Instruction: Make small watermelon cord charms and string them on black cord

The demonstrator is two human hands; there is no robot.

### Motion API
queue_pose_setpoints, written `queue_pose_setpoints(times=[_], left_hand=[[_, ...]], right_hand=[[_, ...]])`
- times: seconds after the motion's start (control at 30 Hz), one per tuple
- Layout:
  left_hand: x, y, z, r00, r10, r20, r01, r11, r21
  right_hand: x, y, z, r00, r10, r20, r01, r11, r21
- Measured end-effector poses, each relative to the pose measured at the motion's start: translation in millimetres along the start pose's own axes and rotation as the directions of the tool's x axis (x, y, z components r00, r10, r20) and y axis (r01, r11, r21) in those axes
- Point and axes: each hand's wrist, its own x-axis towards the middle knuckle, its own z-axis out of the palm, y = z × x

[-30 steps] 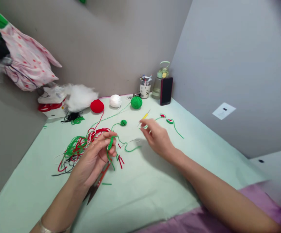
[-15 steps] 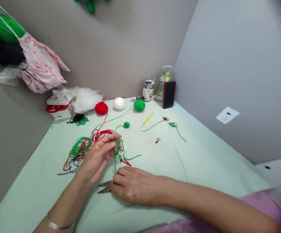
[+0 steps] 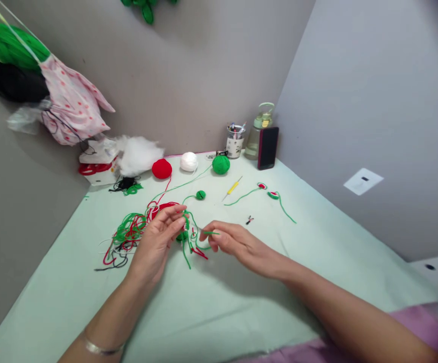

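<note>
My left hand [image 3: 158, 237] pinches a small green and white crocheted piece [image 3: 186, 223] between thumb and fingertips. Green yarn tails hang from it toward the table. Just to the right, the fingers of my right hand [image 3: 234, 242] are closed on a strand of green yarn [image 3: 211, 233], whose short end sticks out over the thumb. Short red yarn scraps [image 3: 200, 253] lie under the hands. Beyond them sits a small green crocheted ball [image 3: 200, 195] with a yarn tail. I see no scissors now.
Tangled yarn [image 3: 130, 229] lies left of my hands. Along the back are a red yarn ball [image 3: 162, 169], a white one [image 3: 189, 162], a green one [image 3: 221, 164], stuffing [image 3: 139, 155], a bottle [image 3: 254, 136] and a phone [image 3: 268, 147]. A yellow-handled hook [image 3: 233, 188] lies nearer.
The scissors that were in my right hand are out of sight. That hand has risen rightward and now grips green yarn beside the crocheted piece. My left hand keeps its hold.
</note>
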Motion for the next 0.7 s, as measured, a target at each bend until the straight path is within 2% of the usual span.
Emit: queue_pose_setpoints(times=[0.2, 0.37, 0.5, 0.7], left_hand=[[2, -7, -1, 0.998, 0.063, 0.02, -0.064, 0.993, 0.095], [-1, -13, 1, 0.992, 0.096, 0.082, -0.112, 0.97, 0.218], [-3, -14, 3, 0.988, 0.115, 0.106, -0.138, 0.96, 0.244], [-6, -12, 7, 0.99, 0.1, 0.097, -0.123, 0.953, 0.276]], right_hand=[[7, 17, 1, 0.985, 0.115, -0.131, -0.124, 0.99, -0.061], [8, 18, 3, 0.981, 0.078, -0.176, -0.114, 0.972, -0.205], [7, 14, 3, 0.981, 0.051, -0.189, -0.104, 0.954, -0.282], [7, 19, 3, 0.978, 0.052, -0.2, -0.106, 0.957, -0.271]])
